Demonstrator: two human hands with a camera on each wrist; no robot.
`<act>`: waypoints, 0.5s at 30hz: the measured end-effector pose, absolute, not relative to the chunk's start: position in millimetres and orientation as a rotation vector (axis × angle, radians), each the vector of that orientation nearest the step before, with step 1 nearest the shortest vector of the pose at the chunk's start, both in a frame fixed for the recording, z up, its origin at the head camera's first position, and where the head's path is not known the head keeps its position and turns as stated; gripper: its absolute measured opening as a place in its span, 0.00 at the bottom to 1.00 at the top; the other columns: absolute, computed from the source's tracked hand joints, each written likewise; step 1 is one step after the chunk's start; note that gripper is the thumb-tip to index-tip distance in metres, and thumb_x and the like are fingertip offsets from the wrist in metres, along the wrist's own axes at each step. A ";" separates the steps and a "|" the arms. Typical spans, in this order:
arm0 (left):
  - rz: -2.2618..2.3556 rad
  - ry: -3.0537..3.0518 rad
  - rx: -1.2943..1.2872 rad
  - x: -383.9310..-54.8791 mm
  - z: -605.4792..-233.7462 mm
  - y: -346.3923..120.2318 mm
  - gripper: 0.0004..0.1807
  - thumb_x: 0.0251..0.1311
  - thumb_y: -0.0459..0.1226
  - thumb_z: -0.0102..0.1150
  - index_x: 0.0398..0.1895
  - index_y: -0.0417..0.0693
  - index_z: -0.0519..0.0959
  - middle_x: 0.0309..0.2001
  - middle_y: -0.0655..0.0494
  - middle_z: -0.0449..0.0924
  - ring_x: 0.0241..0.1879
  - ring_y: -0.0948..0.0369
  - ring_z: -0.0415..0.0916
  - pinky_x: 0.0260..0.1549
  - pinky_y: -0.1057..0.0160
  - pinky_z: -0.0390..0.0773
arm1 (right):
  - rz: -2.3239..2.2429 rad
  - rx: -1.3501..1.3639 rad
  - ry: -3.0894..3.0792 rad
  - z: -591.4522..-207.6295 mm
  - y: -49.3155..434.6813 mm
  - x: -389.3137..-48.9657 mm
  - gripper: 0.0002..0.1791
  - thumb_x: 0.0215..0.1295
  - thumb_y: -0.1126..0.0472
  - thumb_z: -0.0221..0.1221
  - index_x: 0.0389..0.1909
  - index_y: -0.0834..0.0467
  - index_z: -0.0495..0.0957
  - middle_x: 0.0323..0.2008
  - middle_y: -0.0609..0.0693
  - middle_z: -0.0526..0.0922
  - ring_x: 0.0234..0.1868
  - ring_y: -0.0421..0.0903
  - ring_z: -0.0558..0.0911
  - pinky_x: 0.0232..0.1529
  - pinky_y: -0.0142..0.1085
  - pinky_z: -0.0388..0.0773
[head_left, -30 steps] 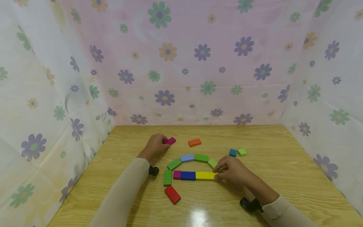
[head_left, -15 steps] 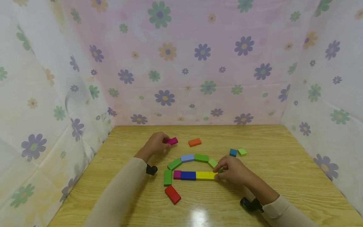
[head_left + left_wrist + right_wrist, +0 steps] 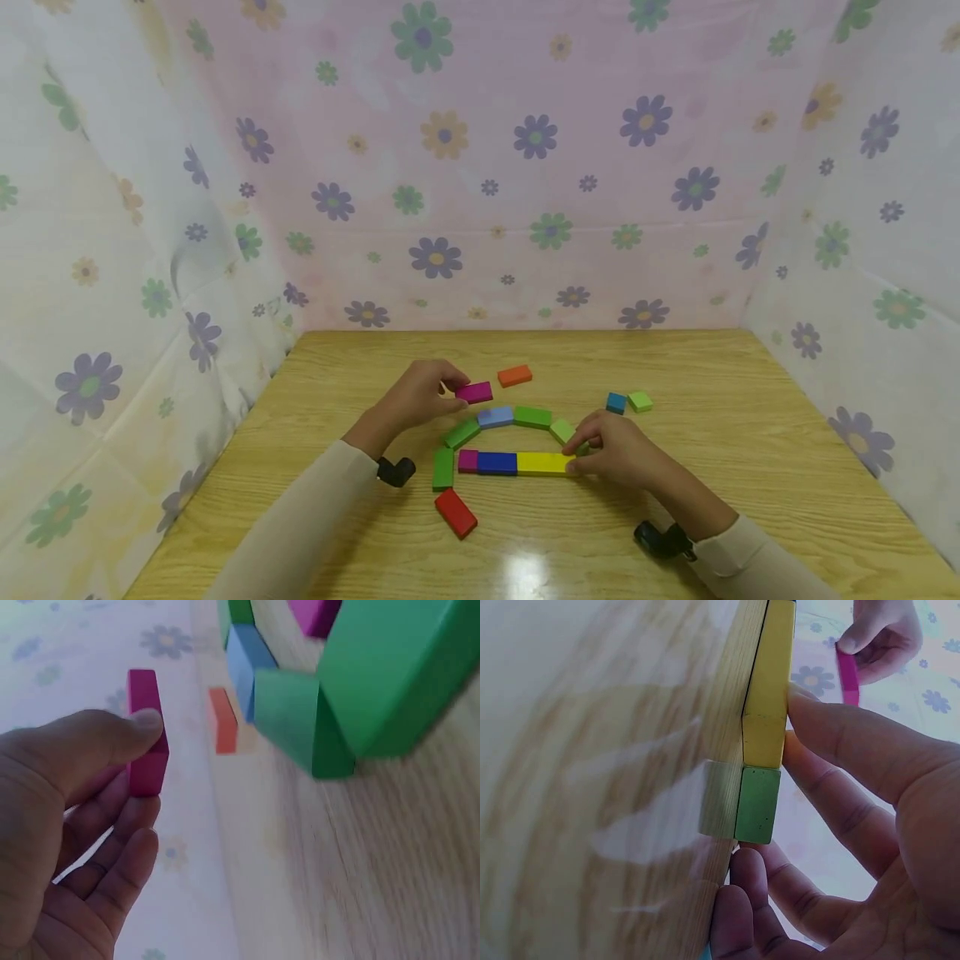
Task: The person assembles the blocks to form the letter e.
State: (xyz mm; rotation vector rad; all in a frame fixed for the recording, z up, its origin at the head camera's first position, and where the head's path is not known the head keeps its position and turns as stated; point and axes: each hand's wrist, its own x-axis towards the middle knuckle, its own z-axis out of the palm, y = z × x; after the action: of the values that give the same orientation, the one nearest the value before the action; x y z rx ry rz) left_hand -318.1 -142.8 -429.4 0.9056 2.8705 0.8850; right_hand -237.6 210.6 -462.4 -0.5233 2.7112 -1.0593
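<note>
My left hand [image 3: 420,396] pinches a magenta block [image 3: 474,392] between thumb and fingers, raised off the table in the left wrist view. It hovers behind the arch of blocks, near the light blue block [image 3: 496,417]. My right hand [image 3: 618,450] has thumb and index finger at the right end of the yellow block [image 3: 542,464], pinching it. In the right wrist view a green block [image 3: 758,805] meets the yellow one's end under that hand. A dark blue block [image 3: 497,464] and a small magenta block [image 3: 468,462] continue the row leftward.
Green blocks [image 3: 443,469] and a light green block [image 3: 562,432] form the arch. A red block [image 3: 456,512] lies at its lower left. Behind are an orange block [image 3: 514,376], a small blue block [image 3: 616,403] and a lime block [image 3: 641,402]. Flowered cloth surrounds the wooden table.
My left hand has carried the magenta block rightward and toward the arch, its long side now turned nearly crosswise. The right hand has stayed at the yellow block.
</note>
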 end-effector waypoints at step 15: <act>0.870 2.798 1.195 -261.4 -417.0 -136.3 0.15 0.57 0.43 0.77 0.48 0.54 0.89 0.42 0.67 0.89 0.43 0.60 0.85 0.42 0.66 0.84 | -1.049 -0.490 2.725 -462.8 209.3 -236.7 0.07 0.55 0.52 0.77 0.34 0.39 0.90 0.48 0.44 0.81 0.51 0.46 0.79 0.52 0.49 0.81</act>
State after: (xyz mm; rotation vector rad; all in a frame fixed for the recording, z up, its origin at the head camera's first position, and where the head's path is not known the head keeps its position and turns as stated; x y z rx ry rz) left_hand -261.4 -136.3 -417.0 1.1949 2.7984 0.8702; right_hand -236.7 209.3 -462.8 -0.4898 2.7249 -1.0495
